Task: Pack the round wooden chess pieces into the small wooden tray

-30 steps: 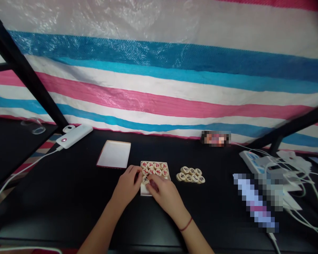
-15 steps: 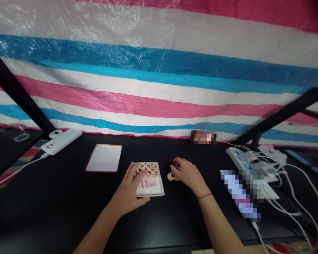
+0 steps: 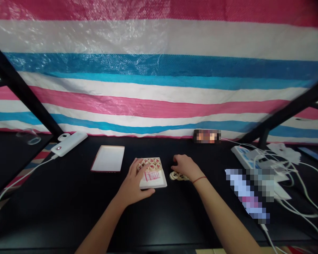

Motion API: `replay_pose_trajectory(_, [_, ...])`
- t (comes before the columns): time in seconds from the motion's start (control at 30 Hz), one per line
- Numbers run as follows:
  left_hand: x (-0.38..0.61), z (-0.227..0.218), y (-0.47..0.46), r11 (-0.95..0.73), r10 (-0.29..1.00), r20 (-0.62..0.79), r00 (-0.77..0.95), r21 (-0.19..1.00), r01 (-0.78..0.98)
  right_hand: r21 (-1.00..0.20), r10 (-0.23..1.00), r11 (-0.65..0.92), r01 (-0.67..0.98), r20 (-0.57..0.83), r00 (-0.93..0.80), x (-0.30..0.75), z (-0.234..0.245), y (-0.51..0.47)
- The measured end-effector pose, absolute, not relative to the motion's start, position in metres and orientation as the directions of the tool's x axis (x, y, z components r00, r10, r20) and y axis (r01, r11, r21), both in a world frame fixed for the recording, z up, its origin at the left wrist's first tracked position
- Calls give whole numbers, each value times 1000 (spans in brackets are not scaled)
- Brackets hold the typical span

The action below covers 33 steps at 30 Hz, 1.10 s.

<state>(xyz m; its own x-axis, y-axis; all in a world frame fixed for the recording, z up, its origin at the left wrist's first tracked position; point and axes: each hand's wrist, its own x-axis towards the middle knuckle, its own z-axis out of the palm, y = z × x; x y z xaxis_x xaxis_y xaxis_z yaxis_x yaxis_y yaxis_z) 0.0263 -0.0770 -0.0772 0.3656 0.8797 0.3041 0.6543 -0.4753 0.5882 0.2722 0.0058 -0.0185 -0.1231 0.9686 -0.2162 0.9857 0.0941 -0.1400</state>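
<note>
A small white box (image 3: 161, 181) holds round Chinese chess pieces (image 3: 152, 165) with red characters, set in rows in its far half; a patch with pink lines shows in the near half. My left hand (image 3: 133, 185) lies over the box's left side, fingers spread across its edge and some pieces, thumb stretched out by the near edge. Right of the box, my right hand (image 3: 186, 166) hovers just behind loose chess pieces (image 3: 175, 175) with dark characters. Its fingers are curled together, and whatever is between them is hidden.
A shallow box lid (image 3: 108, 158) lies inside up at left. Beyond it rest a white power bank (image 3: 70, 144) with a cable and a clear cup (image 3: 29, 137). At right are a blurred phone (image 3: 246, 195), a power strip (image 3: 243, 157) and tangled white cables. A striped sheet (image 3: 159, 106) hangs behind.
My right hand has shifted away from the loose pieces, uncovering more of them. My left hand stays on the box. The whole view has tilted and shifted slightly.
</note>
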Motion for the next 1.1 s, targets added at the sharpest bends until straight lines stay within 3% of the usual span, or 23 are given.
replay_pose_trajectory(0.13, [23,-73,-76,-463,885,364,290,630,623,-209,972,116,971,-178,-155,276,-12,6])
replay_pose_trajectory(0.2, [24,-68,-72,-472,873,427,235,623,624,-411,969,115,904,-155,-194,274,-11,3])
replay_pose_trajectory(0.23, [25,-65,-70,-483,864,450,226,617,621,-575,964,97,813,-150,-221,272,-11,1])
replay_pose_trajectory(0.3, [31,-58,-65,-510,854,451,261,623,593,-879,949,10,477,-142,-281,261,-14,-5])
replay_pose_trajectory(0.37, [38,-51,-60,-528,849,417,324,656,540,-984,937,-87,155,-133,-322,245,-21,-11])
replay_pose_trajectory(0.47, [47,-47,-57,-533,846,456,278,686,496,-982,944,-159,-97,-123,-306,220,-32,-20])
replay_pose_trajectory(0.6, [48,-48,-57,-450,885,444,136,748,487,-933,963,-216,-287,-155,-219,201,-39,-28])
replay_pose_trajectory(0.77, [45,-54,-57,-387,918,389,70,846,366,-872,936,-324,-368,-238,-258,193,-41,-35])
replay_pose_trajectory(0.93, [45,-63,-57,-333,941,339,3,923,193,-826,932,-339,-451,-231,-278,193,-41,-36])
replay_pose_trajectory(1.1, [36,-60,-60,-402,906,421,38,831,386,-818,951,-291,-496,-190,-245,211,-36,-34])
